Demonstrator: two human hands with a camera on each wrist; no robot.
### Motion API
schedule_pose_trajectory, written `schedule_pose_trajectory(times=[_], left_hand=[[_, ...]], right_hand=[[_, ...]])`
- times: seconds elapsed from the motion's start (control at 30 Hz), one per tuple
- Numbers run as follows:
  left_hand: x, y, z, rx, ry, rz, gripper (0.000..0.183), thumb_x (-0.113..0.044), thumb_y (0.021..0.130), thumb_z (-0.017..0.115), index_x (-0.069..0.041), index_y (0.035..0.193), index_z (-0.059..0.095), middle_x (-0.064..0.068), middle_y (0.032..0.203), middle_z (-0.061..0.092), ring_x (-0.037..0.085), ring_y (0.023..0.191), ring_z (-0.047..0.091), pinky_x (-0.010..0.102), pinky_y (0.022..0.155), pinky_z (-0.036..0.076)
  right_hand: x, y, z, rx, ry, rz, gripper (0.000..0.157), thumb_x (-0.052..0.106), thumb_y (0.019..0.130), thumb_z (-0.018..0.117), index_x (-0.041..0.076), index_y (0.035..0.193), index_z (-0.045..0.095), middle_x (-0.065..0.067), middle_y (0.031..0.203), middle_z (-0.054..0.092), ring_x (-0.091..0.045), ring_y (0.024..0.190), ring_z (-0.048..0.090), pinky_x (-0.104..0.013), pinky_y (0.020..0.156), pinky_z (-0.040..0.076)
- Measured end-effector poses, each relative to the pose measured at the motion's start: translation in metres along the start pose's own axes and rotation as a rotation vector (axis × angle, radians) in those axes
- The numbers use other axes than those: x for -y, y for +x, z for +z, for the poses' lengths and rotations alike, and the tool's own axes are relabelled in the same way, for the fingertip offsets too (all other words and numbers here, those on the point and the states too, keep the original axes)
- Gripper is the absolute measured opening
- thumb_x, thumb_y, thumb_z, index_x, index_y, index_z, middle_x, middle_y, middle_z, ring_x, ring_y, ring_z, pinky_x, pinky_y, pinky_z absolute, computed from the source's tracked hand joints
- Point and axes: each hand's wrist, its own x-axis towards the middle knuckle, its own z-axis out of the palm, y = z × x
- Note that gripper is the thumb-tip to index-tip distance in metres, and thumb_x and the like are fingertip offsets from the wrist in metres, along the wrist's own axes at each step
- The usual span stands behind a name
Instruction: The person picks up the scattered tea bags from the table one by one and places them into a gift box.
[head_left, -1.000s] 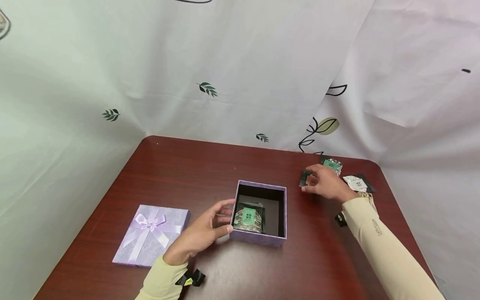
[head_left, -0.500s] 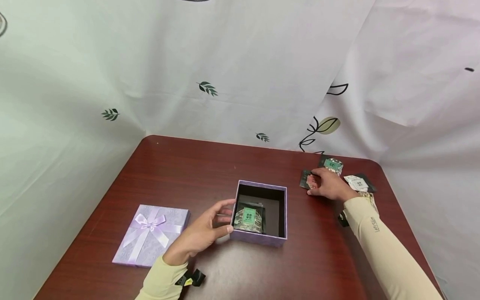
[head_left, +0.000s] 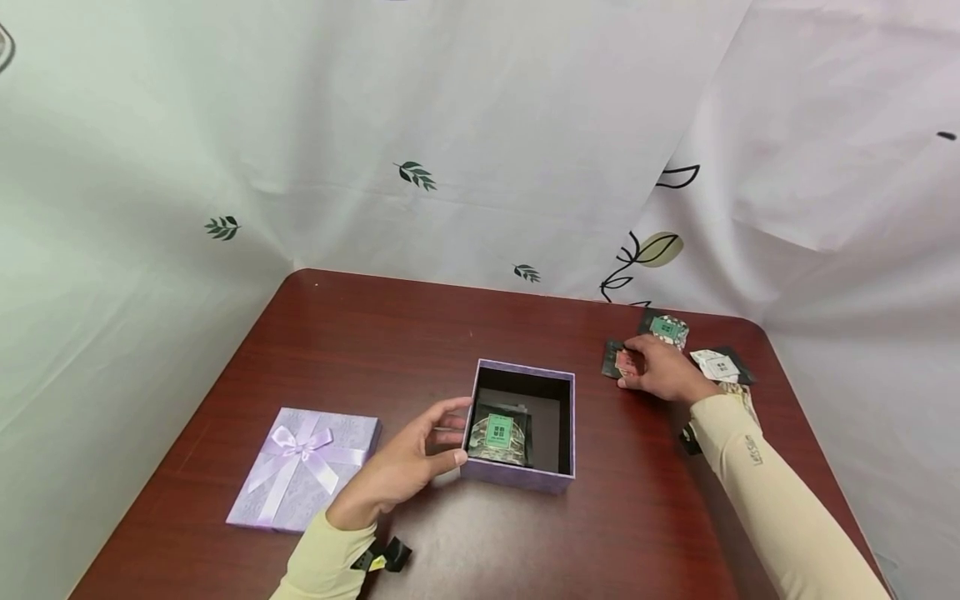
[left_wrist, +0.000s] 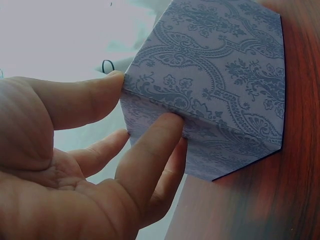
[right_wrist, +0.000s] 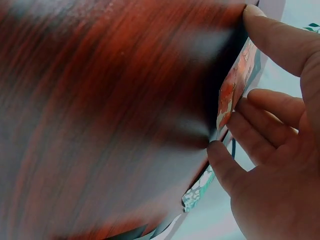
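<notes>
Table, dark-red wood-grain (head_left: pixel 420 333), is carrying the setup. Lilac patterned square box, black inside (head_left: pixel 517 478), is sitting mid-table. Flat lilac ribbon-tied lid (head_left: pixel 311 471) is lying to its left. Left hand (head_left: pixel 405 467) is resting against box's left side, fingers spread, loosely bent. Right hand (head_left: pixel 660 367) is half closing, pinching. Dark green-labelled pouch (head_left: pixel 498 435) is lying in box's left half. Dark red-labelled pouch (head_left: pixel 621 361), right of box, is spanning right thumb and fingers.

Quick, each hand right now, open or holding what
Left hand: open, fingertips touching the purple box.
Right hand: at the red-labelled packet; grip can't be told.
</notes>
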Motion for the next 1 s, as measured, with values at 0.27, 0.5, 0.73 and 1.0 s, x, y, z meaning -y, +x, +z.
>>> schedule_pose_trajectory(times=[0.27,0.5,0.73,1.0], left_hand=[[-0.001,-0.001,0.001,-0.006,0.002,-0.005,0.07,0.002,0.096,0.07,-0.008,0.159,0.041,0.03,0.144,0.053,0.044,0.131,0.057,0.038,0.094,0.053],[-0.002,-0.001,0.001,-0.006,0.013,-0.001,0.07,0.0,0.096,0.07,-0.009,0.159,0.042,0.03,0.144,0.053,0.043,0.131,0.057,0.038,0.096,0.052],[-0.002,-0.001,0.001,-0.008,0.009,-0.006,0.07,0.001,0.096,0.07,-0.009,0.159,0.042,0.03,0.144,0.053,0.042,0.13,0.058,0.039,0.094,0.053],[-0.002,-0.001,0.001,-0.005,0.007,-0.003,0.07,0.0,0.096,0.07,-0.009,0.159,0.042,0.031,0.145,0.053,0.041,0.13,0.058,0.038,0.094,0.053]], right_hand=[[-0.003,0.003,0.0,0.004,0.019,-0.009,0.078,0.028,0.084,0.088,-0.013,0.142,0.056,-0.032,0.141,0.057,-0.05,0.131,0.054,-0.066,0.112,0.042],[-0.005,0.004,0.002,-0.008,0.037,0.008,0.08,0.029,0.082,0.089,-0.011,0.142,0.056,-0.03,0.14,0.057,-0.047,0.129,0.054,-0.065,0.111,0.043],[0.0,0.001,-0.002,-0.023,0.067,0.012,0.076,0.027,0.081,0.088,-0.012,0.14,0.058,-0.031,0.139,0.057,-0.045,0.125,0.057,-0.063,0.108,0.046],[0.012,-0.005,-0.013,-0.044,0.079,0.003,0.077,0.027,0.081,0.091,-0.011,0.14,0.059,-0.026,0.129,0.061,-0.038,0.115,0.058,-0.059,0.103,0.049]])
